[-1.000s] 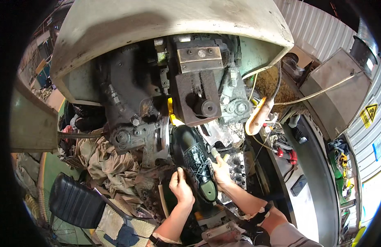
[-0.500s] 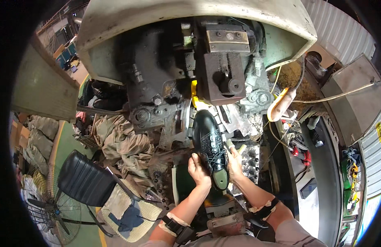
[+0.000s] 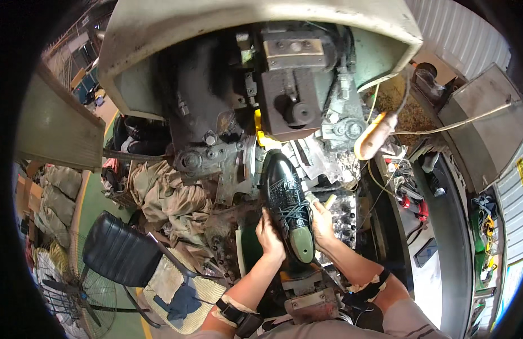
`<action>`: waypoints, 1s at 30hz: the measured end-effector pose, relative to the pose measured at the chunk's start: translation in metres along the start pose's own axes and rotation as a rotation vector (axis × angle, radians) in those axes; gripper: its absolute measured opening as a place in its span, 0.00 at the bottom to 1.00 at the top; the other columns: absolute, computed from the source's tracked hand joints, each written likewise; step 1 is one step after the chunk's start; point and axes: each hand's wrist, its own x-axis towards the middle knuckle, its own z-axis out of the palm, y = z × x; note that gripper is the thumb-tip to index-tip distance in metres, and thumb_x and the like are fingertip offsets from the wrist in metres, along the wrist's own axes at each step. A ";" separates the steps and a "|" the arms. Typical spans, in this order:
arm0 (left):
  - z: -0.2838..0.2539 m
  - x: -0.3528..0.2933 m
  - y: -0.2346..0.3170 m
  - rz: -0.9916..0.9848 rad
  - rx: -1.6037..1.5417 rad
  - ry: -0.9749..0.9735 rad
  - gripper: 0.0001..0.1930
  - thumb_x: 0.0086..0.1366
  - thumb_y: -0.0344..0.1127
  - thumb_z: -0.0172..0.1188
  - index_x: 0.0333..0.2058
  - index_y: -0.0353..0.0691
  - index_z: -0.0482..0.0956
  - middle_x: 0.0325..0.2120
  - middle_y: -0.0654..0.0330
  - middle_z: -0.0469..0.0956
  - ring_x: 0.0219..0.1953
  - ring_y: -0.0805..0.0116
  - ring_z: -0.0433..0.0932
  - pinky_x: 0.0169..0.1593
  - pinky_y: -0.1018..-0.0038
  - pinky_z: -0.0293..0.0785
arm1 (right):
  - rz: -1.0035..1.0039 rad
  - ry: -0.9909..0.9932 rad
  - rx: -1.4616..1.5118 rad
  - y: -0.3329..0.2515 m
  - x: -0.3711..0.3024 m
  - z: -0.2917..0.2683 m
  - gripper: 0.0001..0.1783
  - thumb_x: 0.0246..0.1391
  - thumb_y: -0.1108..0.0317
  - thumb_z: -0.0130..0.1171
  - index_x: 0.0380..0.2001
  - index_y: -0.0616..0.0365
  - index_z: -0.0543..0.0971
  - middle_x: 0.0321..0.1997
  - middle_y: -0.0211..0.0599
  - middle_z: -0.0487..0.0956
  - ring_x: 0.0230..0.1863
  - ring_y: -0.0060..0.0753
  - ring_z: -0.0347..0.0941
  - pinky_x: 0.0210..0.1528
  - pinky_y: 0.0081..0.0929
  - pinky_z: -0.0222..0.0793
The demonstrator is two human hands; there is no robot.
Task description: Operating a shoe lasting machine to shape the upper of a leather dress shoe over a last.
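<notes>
A shiny black lace-up shoe (image 3: 281,181) on a green last (image 3: 301,244) lies lengthwise in front of me, its toe pointing away to the machine. My left hand (image 3: 270,234) presses on the shoe's left side near the heel, its fingers partly hidden by the shoe. Against the opposite side rests my right hand (image 3: 322,222), thumb up beside the laces. Just past the toe is a yellow machine part (image 3: 261,129), beneath a dark metal block (image 3: 290,107). The shoe's underside is hidden.
A pale machine hood (image 3: 261,14) arches over the far side. To the right hang a lit lamp (image 3: 374,138) and cables; beyond are red-handled tools (image 3: 413,207). At left are crumpled cloth (image 3: 165,189), a black chair (image 3: 123,248) and a fan (image 3: 80,294).
The view has shifted slightly, moving the machine left in the picture. The shoe's heel end has tilted toward me, showing more of the green last. Both hands stay on the shoe.
</notes>
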 end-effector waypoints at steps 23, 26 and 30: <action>-0.242 -0.036 -0.051 -0.121 0.934 -0.553 0.18 0.50 0.28 0.66 0.43 0.37 0.80 0.38 0.46 0.81 0.42 0.47 0.80 0.47 0.64 0.77 | -0.325 -0.413 -0.452 -0.070 -0.070 0.002 0.43 0.63 0.71 0.57 0.74 0.56 0.46 0.70 0.47 0.64 0.67 0.38 0.66 0.66 0.35 0.62; -0.212 -0.066 -0.017 0.095 1.392 -0.655 0.21 0.50 0.32 0.73 0.43 0.35 0.80 0.34 0.52 0.83 0.38 0.58 0.82 0.45 0.66 0.77 | -0.547 -0.516 -0.605 -0.071 -0.066 0.011 0.47 0.59 0.70 0.62 0.73 0.61 0.46 0.74 0.49 0.57 0.72 0.40 0.57 0.73 0.37 0.50; -0.157 -0.145 0.102 0.335 1.345 -0.395 0.23 0.43 0.34 0.79 0.39 0.37 0.82 0.33 0.59 0.82 0.35 0.67 0.80 0.42 0.68 0.77 | -0.792 -0.565 -0.956 -0.072 -0.091 -0.005 0.41 0.56 0.70 0.65 0.69 0.61 0.59 0.65 0.45 0.72 0.69 0.41 0.63 0.70 0.35 0.55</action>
